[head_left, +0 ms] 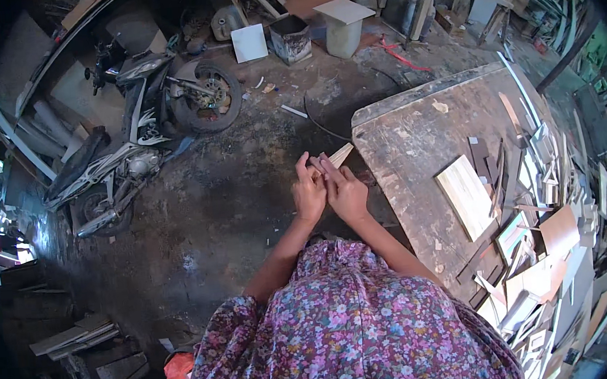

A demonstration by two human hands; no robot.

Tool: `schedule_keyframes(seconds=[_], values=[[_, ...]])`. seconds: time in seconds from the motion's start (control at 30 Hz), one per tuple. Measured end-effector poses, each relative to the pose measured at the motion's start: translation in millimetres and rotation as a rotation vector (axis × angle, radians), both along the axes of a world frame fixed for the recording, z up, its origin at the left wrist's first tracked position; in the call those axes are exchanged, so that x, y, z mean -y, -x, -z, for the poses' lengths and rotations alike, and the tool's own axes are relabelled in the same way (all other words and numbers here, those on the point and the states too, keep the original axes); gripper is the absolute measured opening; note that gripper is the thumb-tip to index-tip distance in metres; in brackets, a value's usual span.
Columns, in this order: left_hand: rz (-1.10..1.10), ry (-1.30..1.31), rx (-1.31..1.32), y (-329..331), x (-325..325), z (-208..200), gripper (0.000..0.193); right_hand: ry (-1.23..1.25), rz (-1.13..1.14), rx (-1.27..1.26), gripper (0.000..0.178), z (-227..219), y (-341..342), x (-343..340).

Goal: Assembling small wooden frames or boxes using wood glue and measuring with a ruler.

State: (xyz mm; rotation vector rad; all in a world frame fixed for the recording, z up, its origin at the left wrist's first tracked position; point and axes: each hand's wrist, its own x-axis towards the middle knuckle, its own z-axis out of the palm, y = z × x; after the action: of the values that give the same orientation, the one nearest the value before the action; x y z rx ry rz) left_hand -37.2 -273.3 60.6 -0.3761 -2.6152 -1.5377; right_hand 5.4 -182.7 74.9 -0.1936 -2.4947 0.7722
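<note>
My left hand and my right hand meet in front of my body, just left of the worktable's near corner. Between the fingers of both is a short, pale piece of wood with visible grain. Its far end sticks out past my right fingertips toward the table; the rest is hidden behind the fingers. The left index finger points up, while the other left fingers curl in. My right fingers lie bent over the wood.
A worn wooden table stands at the right, bearing a light wood block and heaped offcuts. A motorcycle is parked at the left. Buckets line the back; stacked boards lie lower left.
</note>
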Motion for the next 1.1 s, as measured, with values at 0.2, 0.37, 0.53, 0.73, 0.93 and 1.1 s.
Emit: schedule_keyframes(seconds=[0.2,0.37,0.53,0.73,0.93,1.1], values=[[0.069,-0.074,-0.17,-4.9,6.5,17.4,0.051,-0.051,0.061,0.06,0.042,14.6,16.7,-41.4],[0.004,0.001,-0.045,-1.4,5.0,10.1,0.05,-0.033,-0.014,0.014,0.036,5.1,3.5,-4.6],[0.035,-0.055,-0.185,-6.8,6.6,17.5,0.052,-0.018,0.071,0.014,0.04,11.9,16.6,-38.7],[-0.002,-0.081,-0.091,-2.1,4.5,16.1,0.049,-0.043,0.029,0.2,0.04,0.2,6.8,-11.0],[0.019,-0.095,-0.16,-6.0,4.6,17.8,0.048,-0.037,0.071,0.118,0.037,-2.0,13.1,-28.9],[0.001,-0.133,-0.098,-1.9,0.3,18.7,0.049,-0.018,-0.079,-0.165,0.036,6.2,12.3,-10.2]])
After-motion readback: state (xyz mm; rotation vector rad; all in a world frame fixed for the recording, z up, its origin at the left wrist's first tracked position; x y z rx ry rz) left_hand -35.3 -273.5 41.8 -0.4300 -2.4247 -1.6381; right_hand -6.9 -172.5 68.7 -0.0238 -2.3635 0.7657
